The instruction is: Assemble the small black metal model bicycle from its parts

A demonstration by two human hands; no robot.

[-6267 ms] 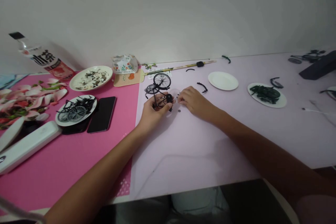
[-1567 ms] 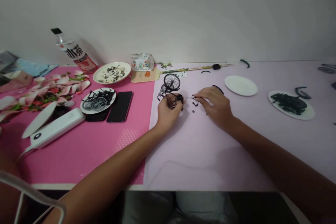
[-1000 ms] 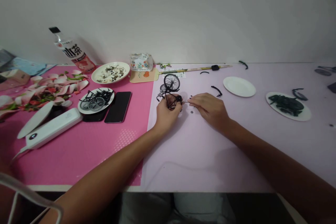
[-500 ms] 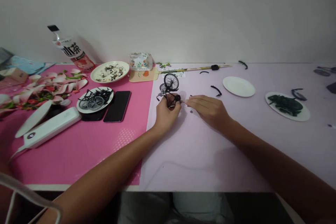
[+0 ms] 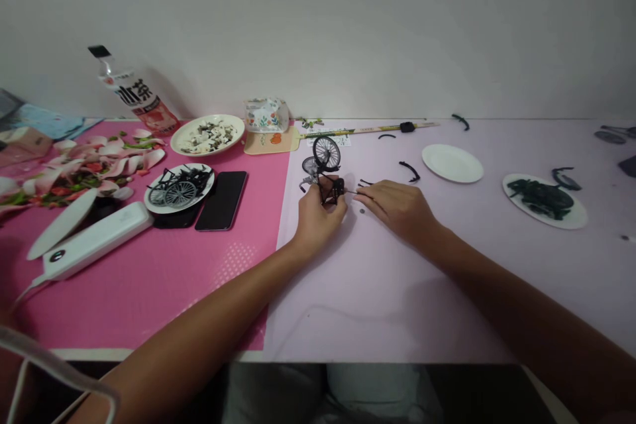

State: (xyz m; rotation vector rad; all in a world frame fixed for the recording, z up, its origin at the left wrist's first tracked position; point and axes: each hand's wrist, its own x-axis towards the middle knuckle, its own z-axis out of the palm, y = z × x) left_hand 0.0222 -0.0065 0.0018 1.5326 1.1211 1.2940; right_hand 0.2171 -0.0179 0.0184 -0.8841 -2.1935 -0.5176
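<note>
My left hand (image 5: 320, 222) is closed on a small black model bicycle (image 5: 326, 155), holding it by the frame with one spoked wheel raised at the top. In the pinched fingers of my right hand (image 5: 397, 209) is a thin dark rod (image 5: 352, 191), its tip pointing left at the bicycle's round dark part; whether it touches cannot be made out. Just below the right fingertips lies a tiny grey piece (image 5: 362, 211). A curved black strip (image 5: 410, 171) rests on the table beyond the right hand.
To the left are a plate of black bicycle parts (image 5: 191, 209), a phone (image 5: 222, 201), a white device (image 5: 99, 243), a bowl (image 5: 237, 142) and a bottle (image 5: 149, 103). On the right stand a white plate (image 5: 452, 164) and a plate of dark green pieces (image 5: 579, 217). A fly swatter (image 5: 273, 141) lies behind.
The bicycle and my left hand have shifted slightly right. The bicycle has turned a little, and the thin rod in my right fingers shows more clearly.
</note>
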